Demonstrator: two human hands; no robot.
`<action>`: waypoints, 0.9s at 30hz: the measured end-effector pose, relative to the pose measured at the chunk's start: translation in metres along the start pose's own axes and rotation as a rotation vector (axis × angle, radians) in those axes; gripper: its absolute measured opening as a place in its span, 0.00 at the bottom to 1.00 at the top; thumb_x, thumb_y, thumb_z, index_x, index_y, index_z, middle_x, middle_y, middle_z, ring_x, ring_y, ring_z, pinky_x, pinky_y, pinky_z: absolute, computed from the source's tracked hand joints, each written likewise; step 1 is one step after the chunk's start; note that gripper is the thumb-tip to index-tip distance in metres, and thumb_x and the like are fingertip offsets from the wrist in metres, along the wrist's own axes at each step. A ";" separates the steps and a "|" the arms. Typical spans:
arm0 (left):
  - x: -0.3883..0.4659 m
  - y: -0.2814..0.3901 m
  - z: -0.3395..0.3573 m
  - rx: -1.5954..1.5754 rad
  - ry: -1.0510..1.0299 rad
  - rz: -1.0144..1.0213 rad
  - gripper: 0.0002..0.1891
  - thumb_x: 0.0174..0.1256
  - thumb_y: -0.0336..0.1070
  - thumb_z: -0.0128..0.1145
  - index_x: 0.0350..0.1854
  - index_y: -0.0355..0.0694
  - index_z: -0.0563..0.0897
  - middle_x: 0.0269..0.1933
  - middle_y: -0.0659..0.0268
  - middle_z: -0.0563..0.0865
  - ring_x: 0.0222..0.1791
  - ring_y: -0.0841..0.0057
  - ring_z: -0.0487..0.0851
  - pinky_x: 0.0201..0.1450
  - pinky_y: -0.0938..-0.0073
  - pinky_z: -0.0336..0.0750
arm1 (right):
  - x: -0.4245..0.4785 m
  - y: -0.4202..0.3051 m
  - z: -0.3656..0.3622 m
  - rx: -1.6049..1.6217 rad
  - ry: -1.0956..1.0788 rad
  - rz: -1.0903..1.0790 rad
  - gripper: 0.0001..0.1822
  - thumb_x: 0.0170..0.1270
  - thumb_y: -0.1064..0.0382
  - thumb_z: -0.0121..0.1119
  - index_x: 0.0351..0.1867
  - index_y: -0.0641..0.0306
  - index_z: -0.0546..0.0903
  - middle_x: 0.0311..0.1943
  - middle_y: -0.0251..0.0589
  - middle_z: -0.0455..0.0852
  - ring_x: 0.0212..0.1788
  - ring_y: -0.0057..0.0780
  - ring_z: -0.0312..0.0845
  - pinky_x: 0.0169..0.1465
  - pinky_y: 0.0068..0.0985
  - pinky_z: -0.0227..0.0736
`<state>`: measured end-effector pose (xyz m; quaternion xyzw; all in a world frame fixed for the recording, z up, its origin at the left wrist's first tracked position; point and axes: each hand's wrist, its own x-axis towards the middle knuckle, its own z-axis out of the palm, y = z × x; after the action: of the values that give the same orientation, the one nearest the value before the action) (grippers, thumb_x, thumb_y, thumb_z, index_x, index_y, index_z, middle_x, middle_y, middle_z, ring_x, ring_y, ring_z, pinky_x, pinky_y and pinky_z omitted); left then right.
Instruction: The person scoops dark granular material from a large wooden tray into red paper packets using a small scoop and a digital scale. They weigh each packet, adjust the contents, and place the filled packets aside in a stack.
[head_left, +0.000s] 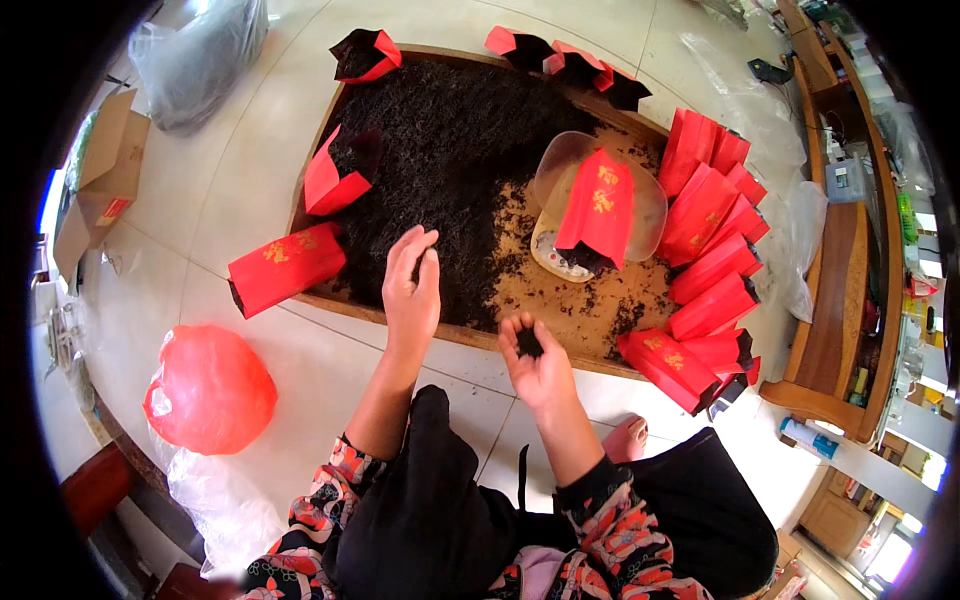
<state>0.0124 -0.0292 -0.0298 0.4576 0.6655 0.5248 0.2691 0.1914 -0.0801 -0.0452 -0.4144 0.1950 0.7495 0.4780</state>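
Observation:
My right hand (536, 360) is cupped palm up at the tray's near edge, with a small clump of dark dried leaves (530, 343) in it. To its left, my left hand (412, 289) hovers over the near side of a heap of loose dark leaves, likely tea (442, 135); its fingers curve, with a gap to the thumb. The heap lies in a shallow wooden tray (585, 330). Ahead of my right hand, a kitchen scale (559, 259) carries a clear plastic dish (651, 210). A red paper bag with gold characters (600, 202) rests in the dish, dark leaves showing at its near end.
Filled red bags (705, 217) crowd the tray's right edge. Open bags (330, 176) stand at the left, with more bags (577, 64) along the far edge. On the tiled floor are a red plastic bag (214, 390) and a cardboard box (105, 172). Wooden furniture (832, 277) borders the right.

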 end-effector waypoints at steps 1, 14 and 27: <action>-0.001 -0.005 0.002 -0.054 -0.012 -0.018 0.10 0.65 0.28 0.50 0.45 0.38 0.81 0.53 0.56 0.78 0.54 0.68 0.76 0.57 0.74 0.68 | -0.003 -0.003 -0.001 0.018 0.048 -0.001 0.12 0.70 0.59 0.45 0.42 0.68 0.74 0.43 0.48 0.80 0.47 0.41 0.78 0.55 0.37 0.75; -0.014 0.002 0.007 -0.314 -0.032 -0.124 0.10 0.66 0.24 0.47 0.46 0.34 0.80 0.52 0.63 0.77 0.47 0.84 0.76 0.49 0.85 0.69 | -0.040 -0.014 -0.004 -0.121 0.169 0.094 0.33 0.71 0.48 0.39 0.63 0.79 0.55 0.61 0.60 0.65 0.64 0.53 0.61 0.66 0.44 0.57; -0.019 -0.003 0.004 -0.544 0.008 -0.299 0.13 0.71 0.29 0.44 0.53 0.33 0.75 0.44 0.62 0.84 0.43 0.83 0.79 0.47 0.85 0.70 | -0.040 0.002 -0.011 -0.313 0.009 0.169 0.13 0.68 0.59 0.49 0.46 0.65 0.76 0.43 0.43 0.83 0.47 0.37 0.80 0.52 0.36 0.76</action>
<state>0.0233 -0.0443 -0.0361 0.2638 0.5615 0.6401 0.4531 0.2027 -0.1108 -0.0196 -0.4692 0.1122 0.8064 0.3421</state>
